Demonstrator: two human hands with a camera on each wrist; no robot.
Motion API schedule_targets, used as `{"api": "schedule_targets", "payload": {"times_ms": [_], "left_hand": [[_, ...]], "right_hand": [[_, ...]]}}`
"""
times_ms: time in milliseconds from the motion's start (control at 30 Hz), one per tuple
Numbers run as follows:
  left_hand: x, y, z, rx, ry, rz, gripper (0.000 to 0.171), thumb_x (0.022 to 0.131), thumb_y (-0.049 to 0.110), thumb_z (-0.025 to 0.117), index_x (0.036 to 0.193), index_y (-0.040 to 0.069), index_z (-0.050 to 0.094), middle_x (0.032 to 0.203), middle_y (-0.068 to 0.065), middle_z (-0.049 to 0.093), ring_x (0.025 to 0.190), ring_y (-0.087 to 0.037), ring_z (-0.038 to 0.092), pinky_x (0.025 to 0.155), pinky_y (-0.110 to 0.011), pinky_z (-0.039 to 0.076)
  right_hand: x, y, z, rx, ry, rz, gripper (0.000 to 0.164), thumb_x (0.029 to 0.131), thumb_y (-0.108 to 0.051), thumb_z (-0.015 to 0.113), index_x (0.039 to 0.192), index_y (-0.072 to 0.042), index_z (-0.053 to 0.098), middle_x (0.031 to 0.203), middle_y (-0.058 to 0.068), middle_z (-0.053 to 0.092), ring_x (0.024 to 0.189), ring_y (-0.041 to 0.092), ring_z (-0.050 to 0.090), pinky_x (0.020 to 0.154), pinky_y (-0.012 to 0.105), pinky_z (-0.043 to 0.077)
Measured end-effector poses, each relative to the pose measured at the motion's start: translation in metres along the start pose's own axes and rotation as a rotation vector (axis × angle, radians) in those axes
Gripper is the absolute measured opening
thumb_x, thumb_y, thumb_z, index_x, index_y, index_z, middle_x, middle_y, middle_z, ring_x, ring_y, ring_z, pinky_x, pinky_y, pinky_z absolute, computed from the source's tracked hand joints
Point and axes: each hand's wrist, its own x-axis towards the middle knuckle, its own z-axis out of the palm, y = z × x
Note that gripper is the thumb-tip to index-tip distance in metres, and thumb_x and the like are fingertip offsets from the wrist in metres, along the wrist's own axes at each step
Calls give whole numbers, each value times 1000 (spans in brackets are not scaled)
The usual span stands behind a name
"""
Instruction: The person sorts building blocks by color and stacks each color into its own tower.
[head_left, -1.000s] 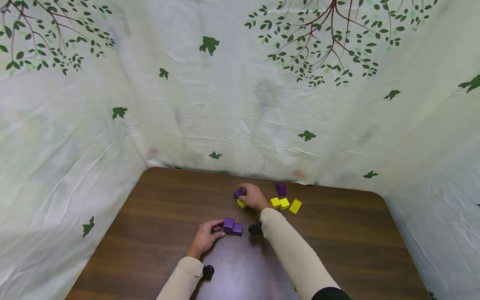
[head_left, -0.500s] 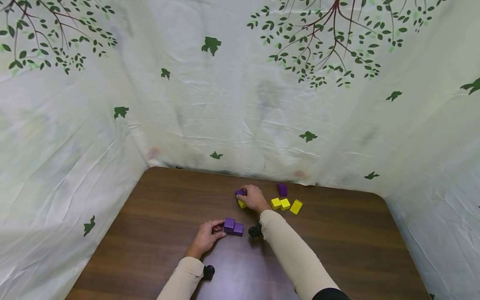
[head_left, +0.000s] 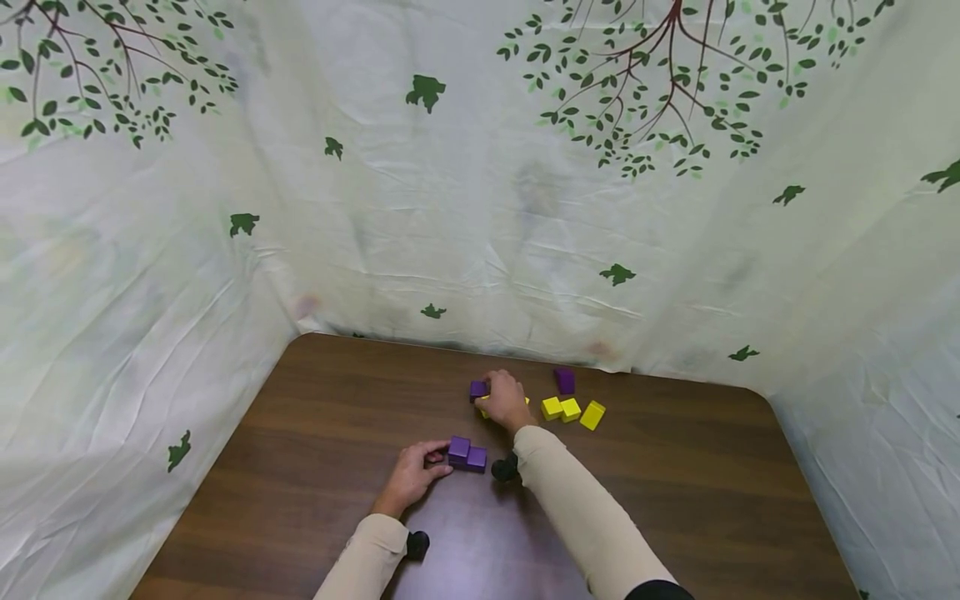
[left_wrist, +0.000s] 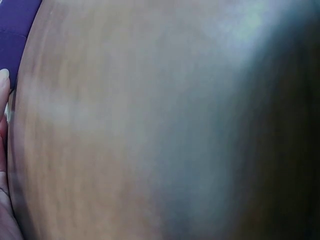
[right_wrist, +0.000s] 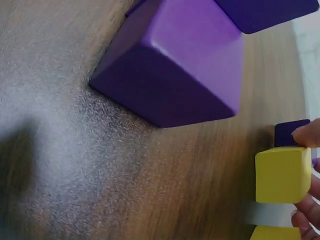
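My right hand (head_left: 506,400) is at the far middle of the table, its fingertips around a yellow block (right_wrist: 282,175); its palm side is hidden in the head view. A purple block (head_left: 477,390) stands just left of these fingers. Part of another yellow block (right_wrist: 275,233) shows at the bottom of the right wrist view. Nearer the person, my left hand (head_left: 411,477) rests by a small group of purple blocks (head_left: 467,454), one standing higher than its neighbour. Its index finger and thumb reach that group's left side. The left wrist view catches only a fingertip beside purple.
Right of my right hand lie three yellow blocks (head_left: 570,410), with a purple block (head_left: 564,381) behind them. The brown table (head_left: 315,417) meets a pale leaf-patterned cloth (head_left: 480,208) at its back and sides.
My right hand has come away from the purple block at the far middle, which now shows more fully, and moved to the yellow one beside it. My left hand stays in place.
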Motion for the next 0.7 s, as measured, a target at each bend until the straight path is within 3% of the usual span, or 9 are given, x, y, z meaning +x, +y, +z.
{"api": "schedule_targets", "payload": {"times_ms": [233,500,700], "left_hand": [[0,2,-1,-3,-2,-11,35,74,1,80,107,-2,70,85,-6,67,82,-23,61,76,-31,50],[-1,1,0,18,-9,28,35,74,2,80,107,-3,70,86,-6,67,81,-23,62,76,-31,50],[0,1,0,2,-9,8,35,74,2,80,107,-2,70,85,-5,67,81,-21,61,76,-31,49]], "right_hand": [[-4,3,1,102,30,-6,33,81,-13,77,108,-2,64,109,13,64,105,32,58,96,48,39],[-6,8,1,172,22,-4,33,82,-12,76,111,-4,63,110,13,66,104,29,59,94,43,45],[-7,10,0,238,35,-11,33,85,-14,75,114,-5,62,113,13,65,106,27,58,93,43,46]]}}
